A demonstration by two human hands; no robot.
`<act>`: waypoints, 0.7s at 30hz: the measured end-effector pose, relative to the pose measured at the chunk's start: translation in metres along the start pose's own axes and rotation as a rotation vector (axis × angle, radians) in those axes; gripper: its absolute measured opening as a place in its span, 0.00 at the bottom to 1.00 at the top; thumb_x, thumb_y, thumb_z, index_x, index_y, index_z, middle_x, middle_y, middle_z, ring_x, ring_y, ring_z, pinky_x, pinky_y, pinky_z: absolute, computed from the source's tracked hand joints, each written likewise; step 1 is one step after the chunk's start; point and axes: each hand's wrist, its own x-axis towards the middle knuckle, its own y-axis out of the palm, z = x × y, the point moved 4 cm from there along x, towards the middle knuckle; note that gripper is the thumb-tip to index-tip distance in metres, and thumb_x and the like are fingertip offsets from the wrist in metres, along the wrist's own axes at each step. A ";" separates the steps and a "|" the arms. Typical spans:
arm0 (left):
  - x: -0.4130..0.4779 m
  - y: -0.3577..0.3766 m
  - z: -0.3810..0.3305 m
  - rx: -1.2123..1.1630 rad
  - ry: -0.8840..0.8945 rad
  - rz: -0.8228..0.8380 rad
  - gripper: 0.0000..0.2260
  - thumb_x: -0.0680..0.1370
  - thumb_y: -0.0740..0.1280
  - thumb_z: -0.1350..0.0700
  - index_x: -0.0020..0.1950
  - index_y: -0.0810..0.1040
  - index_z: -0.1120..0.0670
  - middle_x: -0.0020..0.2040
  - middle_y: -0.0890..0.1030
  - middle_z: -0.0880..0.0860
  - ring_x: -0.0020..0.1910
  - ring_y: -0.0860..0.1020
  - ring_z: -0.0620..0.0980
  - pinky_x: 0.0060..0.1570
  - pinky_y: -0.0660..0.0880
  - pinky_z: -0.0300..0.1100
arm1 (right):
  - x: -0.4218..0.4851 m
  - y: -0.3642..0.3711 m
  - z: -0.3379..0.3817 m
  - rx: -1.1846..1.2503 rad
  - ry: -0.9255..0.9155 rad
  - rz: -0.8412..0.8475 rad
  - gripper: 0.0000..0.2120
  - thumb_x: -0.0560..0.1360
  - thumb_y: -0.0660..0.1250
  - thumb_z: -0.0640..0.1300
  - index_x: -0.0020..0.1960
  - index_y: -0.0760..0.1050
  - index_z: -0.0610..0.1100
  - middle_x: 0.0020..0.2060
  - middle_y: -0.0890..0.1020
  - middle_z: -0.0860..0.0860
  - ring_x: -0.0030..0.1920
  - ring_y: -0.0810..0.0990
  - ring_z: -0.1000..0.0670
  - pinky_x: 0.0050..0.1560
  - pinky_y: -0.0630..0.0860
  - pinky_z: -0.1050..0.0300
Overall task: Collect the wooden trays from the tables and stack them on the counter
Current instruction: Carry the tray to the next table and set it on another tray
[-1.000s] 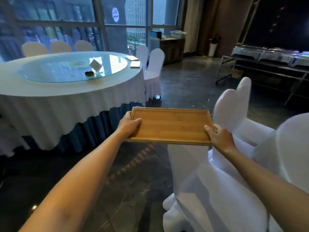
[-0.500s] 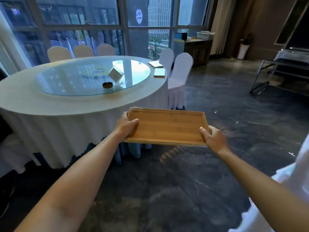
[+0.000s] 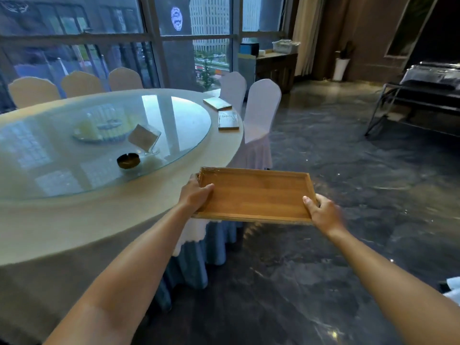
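I hold a wooden tray (image 3: 256,194) level in front of me, with what looks like more trays stacked under it. My left hand (image 3: 195,194) grips its left short edge and my right hand (image 3: 323,211) grips its right near corner. The stack hangs over the near right rim of a round table (image 3: 119,220). Two more wooden trays lie flat on the table's far right edge, the nearer tray (image 3: 227,120) and the farther tray (image 3: 217,103). A wooden counter (image 3: 276,63) stands by the window at the back.
The table carries a glass turntable (image 3: 74,175) with a dark ashtray (image 3: 128,161) and a clear card stand (image 3: 144,138). White-covered chairs (image 3: 261,113) stand beside the far trays. A metal buffet stand (image 3: 423,95) is at the right. Dark polished floor (image 3: 323,270) stretches ahead.
I have walked toward the round table, which now looms larger and closer at the left. The white chairs that were at my right have dropped out of view. Both hands keep their grip.
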 end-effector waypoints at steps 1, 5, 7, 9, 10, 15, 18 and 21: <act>0.026 0.001 -0.006 0.008 0.002 0.013 0.24 0.77 0.64 0.51 0.71 0.65 0.56 0.66 0.74 0.59 0.62 0.75 0.59 0.61 0.73 0.51 | 0.020 0.005 0.004 -0.001 0.018 -0.012 0.18 0.79 0.58 0.49 0.58 0.77 0.38 0.53 0.82 0.38 0.54 0.79 0.38 0.46 0.68 0.54; 0.115 0.023 -0.029 0.027 0.018 0.066 0.25 0.76 0.64 0.51 0.71 0.64 0.54 0.66 0.75 0.59 0.61 0.75 0.60 0.63 0.73 0.54 | 0.098 0.023 0.006 -0.007 0.075 -0.051 0.18 0.78 0.58 0.50 0.55 0.77 0.38 0.52 0.82 0.37 0.54 0.79 0.36 0.52 0.74 0.48; 0.155 0.041 -0.041 0.038 0.026 0.080 0.25 0.77 0.64 0.51 0.72 0.63 0.54 0.67 0.74 0.58 0.62 0.75 0.60 0.63 0.73 0.53 | 0.139 0.030 0.001 -0.021 0.099 -0.069 0.18 0.78 0.59 0.51 0.53 0.78 0.38 0.51 0.83 0.37 0.53 0.79 0.35 0.52 0.74 0.47; 0.195 0.062 -0.050 0.048 0.027 0.091 0.24 0.77 0.63 0.52 0.72 0.63 0.55 0.67 0.74 0.58 0.63 0.74 0.59 0.62 0.71 0.52 | 0.182 0.037 -0.005 -0.032 0.100 -0.069 0.17 0.78 0.58 0.51 0.51 0.78 0.38 0.48 0.83 0.37 0.52 0.79 0.36 0.47 0.72 0.50; 0.215 0.074 -0.054 0.051 0.022 0.091 0.24 0.78 0.62 0.52 0.72 0.63 0.55 0.67 0.73 0.58 0.63 0.74 0.59 0.62 0.71 0.51 | 0.205 0.040 -0.008 -0.040 0.098 -0.063 0.18 0.78 0.58 0.51 0.50 0.77 0.37 0.46 0.82 0.38 0.51 0.79 0.36 0.44 0.70 0.51; 0.323 0.132 -0.074 0.009 -0.029 0.064 0.24 0.77 0.63 0.55 0.72 0.64 0.56 0.66 0.74 0.59 0.62 0.74 0.59 0.63 0.71 0.52 | 0.340 0.059 -0.024 -0.068 0.065 -0.032 0.18 0.78 0.59 0.50 0.49 0.77 0.34 0.47 0.83 0.36 0.50 0.79 0.36 0.42 0.65 0.53; 0.390 0.160 -0.094 -0.023 -0.080 0.010 0.23 0.76 0.64 0.56 0.70 0.66 0.57 0.65 0.75 0.60 0.61 0.74 0.60 0.62 0.71 0.51 | 0.433 0.070 -0.027 -0.054 0.029 0.002 0.17 0.78 0.60 0.50 0.49 0.78 0.36 0.48 0.83 0.36 0.52 0.79 0.36 0.47 0.71 0.50; 0.450 0.179 -0.112 -0.050 -0.138 -0.050 0.23 0.76 0.65 0.56 0.70 0.67 0.58 0.64 0.76 0.61 0.61 0.75 0.60 0.61 0.70 0.51 | 0.520 0.081 -0.023 -0.059 -0.001 0.051 0.17 0.77 0.60 0.52 0.50 0.78 0.39 0.49 0.84 0.37 0.52 0.80 0.36 0.51 0.74 0.48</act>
